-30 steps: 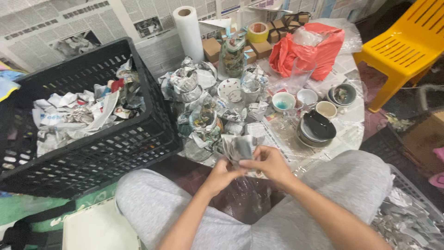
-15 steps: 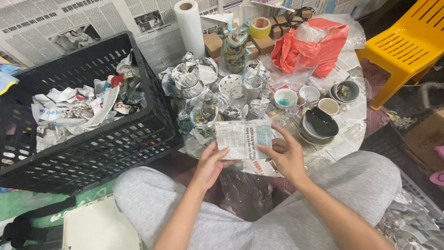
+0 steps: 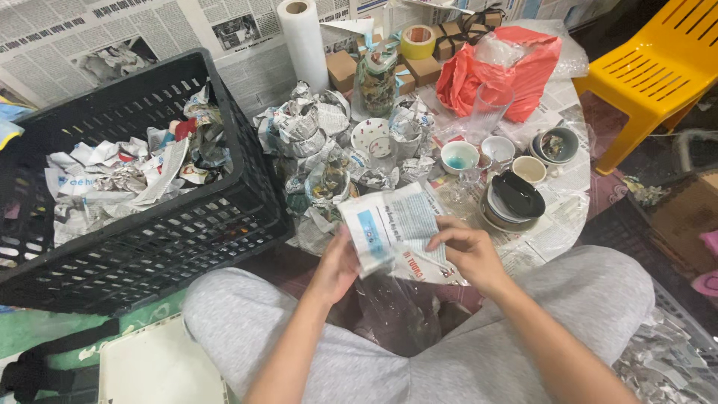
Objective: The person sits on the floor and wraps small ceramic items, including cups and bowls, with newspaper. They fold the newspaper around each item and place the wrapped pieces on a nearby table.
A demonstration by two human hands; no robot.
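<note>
Gripping a creased newspaper sheet [image 3: 400, 232], left hand [image 3: 338, 263] and right hand [image 3: 470, 253] clamp its edges.

The newspaper sheet [image 3: 396, 232] hides whatever the left hand [image 3: 336, 265] and right hand [image 3: 467, 254] wrap inside it. The black crate [image 3: 134, 247] and yellow chair [image 3: 658, 67] are cut off by the picture's edges.

The supporting surface is the floor [image 3: 247, 90], covered with spread newspaper sheets. A black plastic crate [image 3: 149, 247] is set on it at the left. At the centre, newspaper-wrapped bundles [image 3: 303, 127], a paper roll [image 3: 303, 41], a tape roll [image 3: 417, 41] and small cardboard boxes [image 3: 342, 69] are placed. At the right, a red bag [image 3: 497, 75], a drinking glass [image 3: 490, 111], small cups [image 3: 458, 155], stacked bowls [image 3: 512, 202] and a yellow chair [image 3: 651, 71] are located.
</note>
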